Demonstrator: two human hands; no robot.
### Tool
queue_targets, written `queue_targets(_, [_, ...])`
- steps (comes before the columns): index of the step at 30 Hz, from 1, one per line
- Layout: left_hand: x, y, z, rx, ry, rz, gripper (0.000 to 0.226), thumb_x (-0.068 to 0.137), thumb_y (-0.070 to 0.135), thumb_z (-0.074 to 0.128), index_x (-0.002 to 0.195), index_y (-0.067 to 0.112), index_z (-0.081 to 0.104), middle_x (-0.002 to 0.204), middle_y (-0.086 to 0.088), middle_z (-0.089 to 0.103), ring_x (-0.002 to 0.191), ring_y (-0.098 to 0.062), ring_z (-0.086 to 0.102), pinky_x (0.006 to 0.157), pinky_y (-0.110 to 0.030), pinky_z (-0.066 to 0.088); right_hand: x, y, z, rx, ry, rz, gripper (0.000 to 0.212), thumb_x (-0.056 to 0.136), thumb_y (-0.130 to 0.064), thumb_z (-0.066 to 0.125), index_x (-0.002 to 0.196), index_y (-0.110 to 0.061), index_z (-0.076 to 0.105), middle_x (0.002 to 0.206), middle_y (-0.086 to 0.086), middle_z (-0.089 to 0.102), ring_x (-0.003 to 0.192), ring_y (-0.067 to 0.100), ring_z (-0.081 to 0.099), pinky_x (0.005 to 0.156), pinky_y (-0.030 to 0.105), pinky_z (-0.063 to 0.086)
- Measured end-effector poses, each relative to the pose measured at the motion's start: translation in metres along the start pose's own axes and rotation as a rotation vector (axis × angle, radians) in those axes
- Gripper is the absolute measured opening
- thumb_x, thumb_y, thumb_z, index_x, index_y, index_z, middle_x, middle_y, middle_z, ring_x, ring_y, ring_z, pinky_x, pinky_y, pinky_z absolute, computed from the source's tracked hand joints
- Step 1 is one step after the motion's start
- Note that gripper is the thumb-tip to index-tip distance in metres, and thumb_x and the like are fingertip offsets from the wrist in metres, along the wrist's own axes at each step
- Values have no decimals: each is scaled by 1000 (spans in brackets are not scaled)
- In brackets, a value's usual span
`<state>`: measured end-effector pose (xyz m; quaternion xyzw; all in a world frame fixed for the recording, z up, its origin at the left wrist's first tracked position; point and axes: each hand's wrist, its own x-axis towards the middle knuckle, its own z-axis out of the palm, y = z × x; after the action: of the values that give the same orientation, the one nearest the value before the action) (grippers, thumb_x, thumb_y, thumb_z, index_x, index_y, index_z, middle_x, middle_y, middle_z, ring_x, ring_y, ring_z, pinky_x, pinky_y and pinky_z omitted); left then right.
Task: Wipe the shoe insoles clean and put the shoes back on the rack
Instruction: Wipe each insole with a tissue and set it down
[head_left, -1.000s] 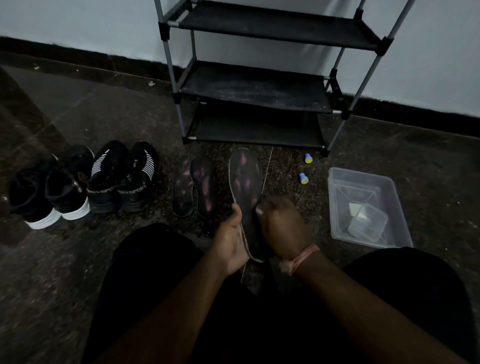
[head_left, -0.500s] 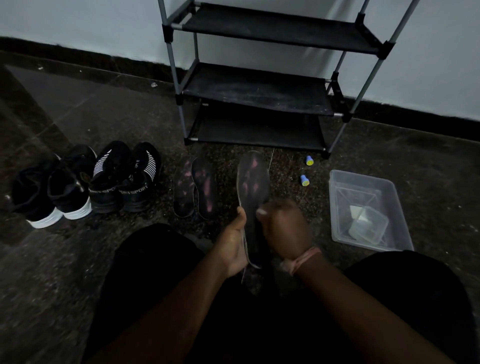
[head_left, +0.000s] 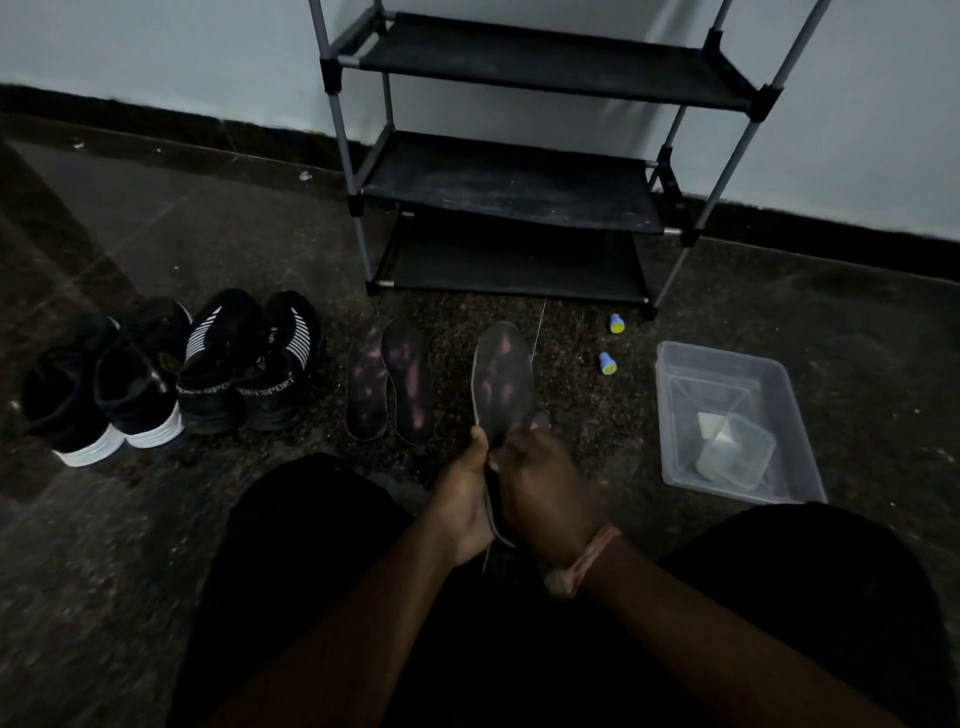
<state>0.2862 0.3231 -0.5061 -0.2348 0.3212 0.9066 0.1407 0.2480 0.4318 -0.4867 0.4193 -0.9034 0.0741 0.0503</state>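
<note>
I hold a dark insole (head_left: 503, 382) with pink worn patches upright in front of me. My left hand (head_left: 465, 501) grips its left edge near the heel. My right hand (head_left: 543, 486) is closed against its face lower down; whatever it may hold is hidden. Two more insoles (head_left: 390, 387) lie side by side on the floor to the left. Further left stand two pairs of black shoes: one with white stripes (head_left: 249, 358), one with white soles (head_left: 104, 389). The black shoe rack (head_left: 511, 182) stands against the wall, its shelves bare.
A clear plastic tub (head_left: 727, 421) with a smaller clear container inside sits on the floor at the right. Two small blue and yellow caps (head_left: 608, 362) lie near the rack's right foot. My dark-clad knees fill the bottom of the view.
The insole has shifted slightly right and tilted, and my right hand has slid a little lower along it. The floor items stay put.
</note>
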Motion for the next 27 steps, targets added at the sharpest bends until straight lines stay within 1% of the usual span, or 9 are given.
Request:
queue_targets(2, [1,1,0,-5,-1,9,66,102,58,29,138,11,59,132,-14,67,118,-25,66,102,-40,48,3,6,-7,-12,-3,-6,13,78,-22,53,72,-19,64,73,6,63,73,29,58,82,45,47])
queue_targets(5, [2,-4,1,-3,-24,-14,66,101,59,34,140,11,59,139,-17,61,131,-31,56,109,-46,44,15,44,-24,27,168,173,14,77,-17,57,64,-18,62,69,7,64,69,30,61,70,38,43])
queue_targets(10, [1,-3,-1,16,-3,-15,67,102,59,30,139,10,59,136,-18,64,125,-27,61,101,-40,49,-3,3,-9,103,17,6,19,82,-20,51,73,-14,67,77,9,65,75,30,62,74,40,50])
queue_targets(11, [1,-2,1,11,-6,-8,67,103,58,29,137,10,60,136,-17,63,124,-28,62,101,-41,49,0,9,-14,107,-3,25,18,81,-19,52,70,-15,66,75,8,65,73,29,61,73,40,49])
queue_targets(14, [3,-5,3,-11,-41,-28,63,102,57,36,136,10,61,137,-17,63,125,-30,62,103,-45,47,18,47,-24,114,138,194,18,79,-15,54,63,-15,62,70,9,65,68,30,61,70,39,49])
queue_targets(18, [9,-8,-5,7,18,-28,64,103,57,35,139,10,59,133,-18,65,125,-32,61,109,-46,44,2,6,-10,145,-9,62,15,78,-17,55,65,-16,61,71,9,62,69,29,58,69,41,47])
queue_targets(20, [10,-5,-5,13,21,-5,65,103,57,34,140,11,58,137,-17,63,130,-32,58,114,-47,40,3,9,-15,174,-34,85,18,81,-19,53,65,-15,61,71,10,63,70,30,60,69,41,47])
queue_targets(23, [9,-6,-2,0,-14,-23,63,103,57,34,138,11,61,138,-17,62,129,-32,59,112,-48,41,18,42,-25,117,136,188,19,79,-14,56,61,-12,59,68,13,63,66,33,61,67,42,48])
queue_targets(27, [11,-9,-7,14,30,-2,67,103,57,33,141,7,56,135,-19,64,128,-32,59,109,-45,45,1,-1,-13,70,-58,28,12,76,-17,57,67,-13,64,72,11,64,70,30,60,71,40,50])
